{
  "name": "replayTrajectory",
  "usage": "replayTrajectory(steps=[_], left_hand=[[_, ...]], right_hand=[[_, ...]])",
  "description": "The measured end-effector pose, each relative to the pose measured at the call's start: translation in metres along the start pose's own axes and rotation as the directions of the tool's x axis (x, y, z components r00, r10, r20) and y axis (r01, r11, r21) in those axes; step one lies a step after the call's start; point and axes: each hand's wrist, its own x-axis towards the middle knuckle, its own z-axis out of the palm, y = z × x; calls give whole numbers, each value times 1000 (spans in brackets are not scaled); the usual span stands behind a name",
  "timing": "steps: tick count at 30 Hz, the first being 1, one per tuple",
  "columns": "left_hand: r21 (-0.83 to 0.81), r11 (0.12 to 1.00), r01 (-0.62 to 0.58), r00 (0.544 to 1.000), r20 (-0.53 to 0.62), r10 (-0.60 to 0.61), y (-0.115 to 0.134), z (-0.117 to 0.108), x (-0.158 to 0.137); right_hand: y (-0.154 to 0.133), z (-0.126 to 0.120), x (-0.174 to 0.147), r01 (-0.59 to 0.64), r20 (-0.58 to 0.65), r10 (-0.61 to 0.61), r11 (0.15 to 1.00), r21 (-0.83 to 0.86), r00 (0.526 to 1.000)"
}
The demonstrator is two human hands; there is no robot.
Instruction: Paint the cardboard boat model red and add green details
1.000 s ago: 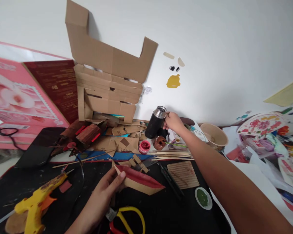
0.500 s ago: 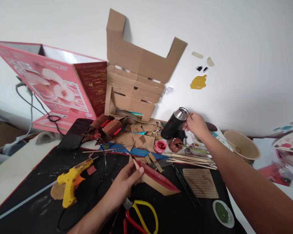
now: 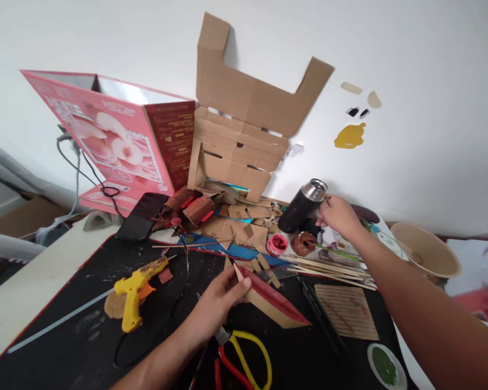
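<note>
My left hand [image 3: 223, 295] is closed on one end of a small cardboard boat [image 3: 278, 306], its thumb on the near side; the inside is painted red and the outer side is bare brown. Farther back, my right hand [image 3: 339, 216] has its fingers pinched together just right of a black thermos flask [image 3: 296, 208] with a steel rim. Whatever those fingers hold, if anything, is too small to make out. In front of the flask stand a jar of red paint [image 3: 277, 245] and a jar of brown paint [image 3: 303, 244].
A yellow glue gun [image 3: 134, 290] lies at left, and scissors with red and yellow handles [image 3: 248, 360] near the front. Wooden sticks [image 3: 333, 269], corrugated cardboard [image 3: 347, 311] and a dish of green paint [image 3: 385, 364] are at right. A pink box [image 3: 122, 135] and flattened carton [image 3: 244, 103] stand behind.
The whole view has shifted, so things appear farther right. Both hands keep about the same places relative to the boat and the flask.
</note>
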Motion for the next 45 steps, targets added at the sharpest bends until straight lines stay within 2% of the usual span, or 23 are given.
replayTrajectory(steps=[2,7,13,18,24,29,35,42,45], left_hand=[[-6,1000,-10,1000,2,10,0,0,0],[-9,1000,-18,1000,20,18,0,0,0],[6,1000,22,1000,5,-22,2,0,0],[-14,999,50,999,7,-50,4,0,0],[19,998,56,998,5,-56,1,-1,2],[36,998,60,998,4,-60,1,-2,1],[44,996,74,997,-14,-74,2,-2,0],[32,997,76,997,8,-76,0,-3,1],[58,993,107,994,-22,-106,1,-4,1]], right_hand=[[0,1,-1,-1,8,1,1000,-11,1000],[1,-1,-2,28,-62,-29,999,-16,998],[2,2,-2,26,10,-26,998,-52,1000],[7,1,0,61,-79,-65,997,-44,995],[8,3,1,55,-12,-55,998,-12,998],[9,1,0,86,-101,-84,996,18,991],[11,6,-2,94,-38,-93,994,48,995],[12,-5,-5,169,-210,-147,981,92,967],[15,-12,-7,200,-260,-164,973,118,952]])
